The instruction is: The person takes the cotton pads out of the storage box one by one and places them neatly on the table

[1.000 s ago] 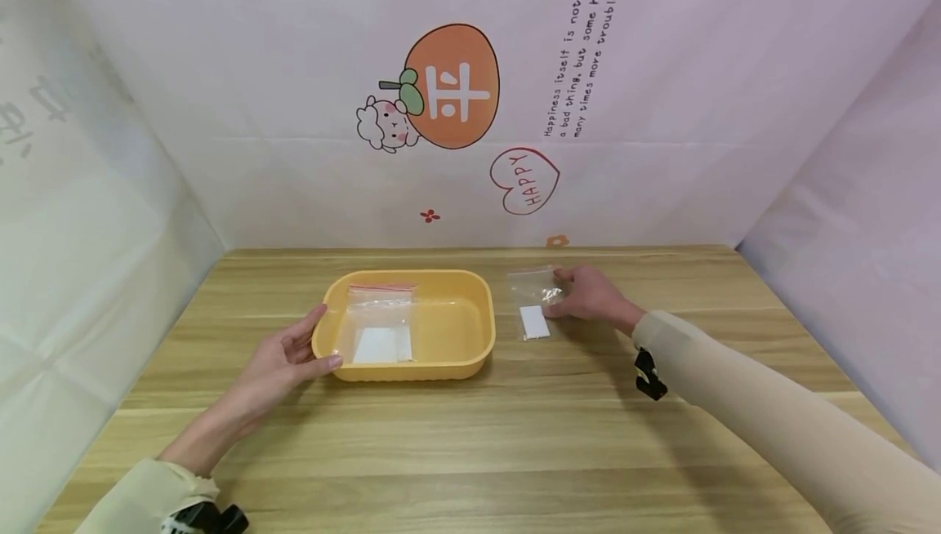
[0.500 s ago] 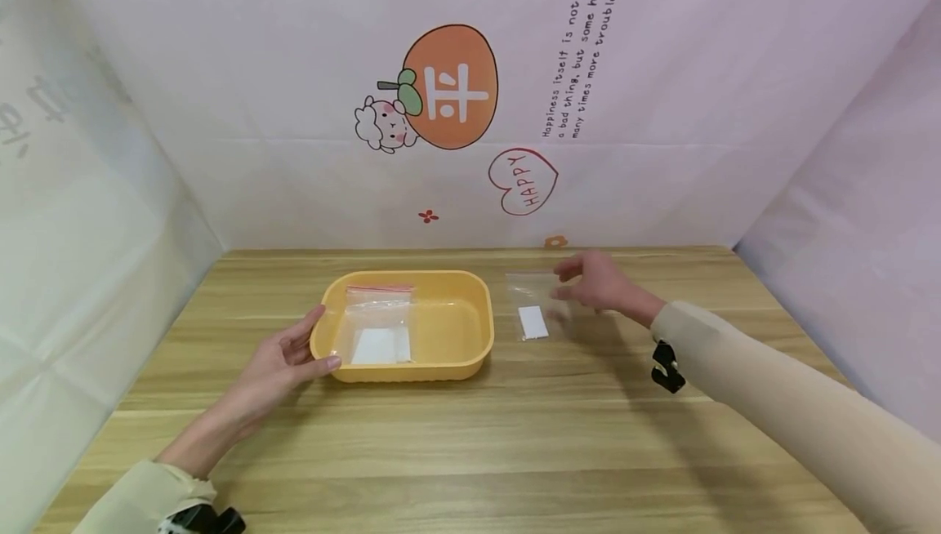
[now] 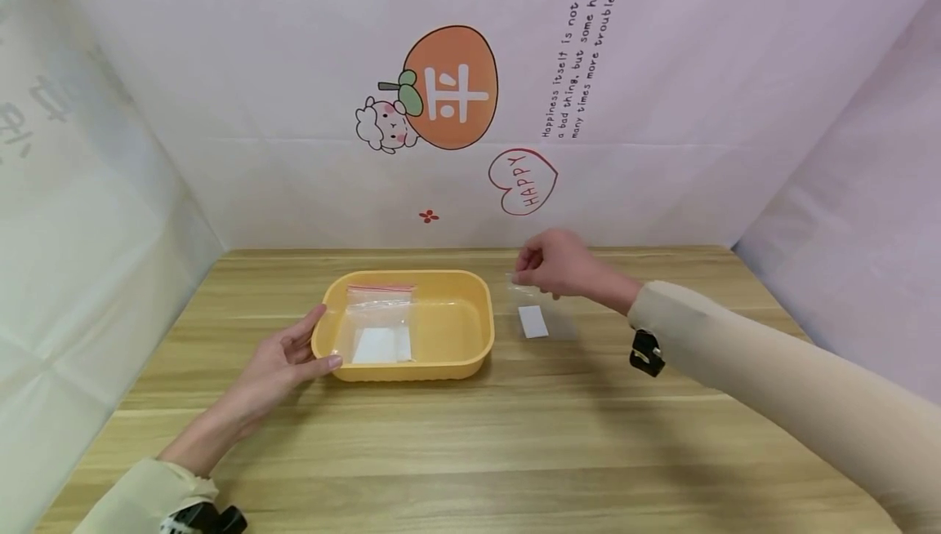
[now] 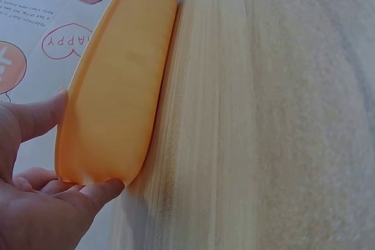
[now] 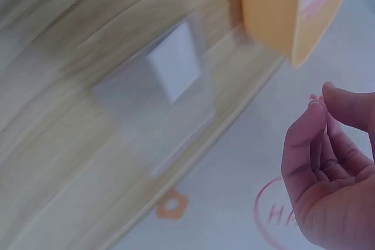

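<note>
While the left hand (image 3: 281,358) grips the yellow tub (image 3: 452,328) by its left end, the right hand (image 3: 560,263) hovers to the tub's right — fingers curled, holding nothing — above a clear bag (image 5: 155,106). Another bag (image 3: 381,320) lies inside.

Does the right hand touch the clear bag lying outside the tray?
No, the right wrist view shows a gap between the right hand and the clear bag.

Clear bag (image 3: 553,318) partly hidden behind the right hand (image 3: 559,263) in the head view, blurred in the right wrist view, yellow tray (image 5: 272,10) cut off there at top, left hand (image 4: 44,206) cropped in its wrist view.
</note>
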`<state>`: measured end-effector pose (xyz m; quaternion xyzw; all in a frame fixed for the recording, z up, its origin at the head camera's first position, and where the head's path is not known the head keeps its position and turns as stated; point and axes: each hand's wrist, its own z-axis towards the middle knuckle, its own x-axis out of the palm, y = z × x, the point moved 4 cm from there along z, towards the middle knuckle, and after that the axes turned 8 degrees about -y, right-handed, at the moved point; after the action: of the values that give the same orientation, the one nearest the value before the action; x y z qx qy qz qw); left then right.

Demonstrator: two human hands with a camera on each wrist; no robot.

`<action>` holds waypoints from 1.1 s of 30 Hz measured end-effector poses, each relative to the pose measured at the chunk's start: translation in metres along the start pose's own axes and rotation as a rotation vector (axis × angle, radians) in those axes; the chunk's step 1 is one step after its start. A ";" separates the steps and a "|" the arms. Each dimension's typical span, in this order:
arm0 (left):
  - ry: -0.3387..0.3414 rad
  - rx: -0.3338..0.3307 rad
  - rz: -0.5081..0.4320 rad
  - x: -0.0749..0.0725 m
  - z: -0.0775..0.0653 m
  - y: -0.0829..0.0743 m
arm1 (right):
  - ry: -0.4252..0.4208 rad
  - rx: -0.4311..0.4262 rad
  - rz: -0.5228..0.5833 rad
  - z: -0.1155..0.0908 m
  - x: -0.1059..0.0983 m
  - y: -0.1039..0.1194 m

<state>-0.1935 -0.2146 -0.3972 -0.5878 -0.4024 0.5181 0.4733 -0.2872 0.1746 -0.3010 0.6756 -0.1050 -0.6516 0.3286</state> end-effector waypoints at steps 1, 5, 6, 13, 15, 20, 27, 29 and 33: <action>0.000 0.001 0.001 0.000 0.000 0.000 | 0.007 -0.013 0.010 0.001 0.002 0.006; -0.006 0.001 0.013 -0.001 0.000 0.000 | 0.051 -0.043 0.046 0.007 0.017 0.029; -0.007 0.000 0.016 -0.001 0.000 0.001 | 0.065 -0.048 0.057 0.008 0.022 0.035; -0.010 -0.008 0.021 -0.003 -0.001 0.001 | 0.196 -0.105 0.118 0.021 0.055 0.065; -0.008 -0.009 0.018 -0.002 -0.001 0.001 | 0.235 -0.106 0.124 0.024 0.064 0.069; -0.007 -0.003 0.017 -0.001 0.001 0.002 | 0.306 -0.076 0.127 0.030 0.083 0.075; -0.017 -0.003 0.020 -0.002 0.001 0.002 | 0.347 -0.028 0.174 0.037 0.107 0.080; -0.017 -0.004 0.019 -0.001 0.001 0.002 | 0.352 -0.018 0.192 0.038 0.115 0.079; -0.019 -0.007 0.021 -0.001 0.001 0.002 | 0.364 0.007 0.234 0.040 0.124 0.078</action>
<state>-0.1947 -0.2160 -0.3985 -0.5889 -0.4024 0.5271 0.4620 -0.2865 0.0320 -0.3541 0.7664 -0.1238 -0.4760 0.4132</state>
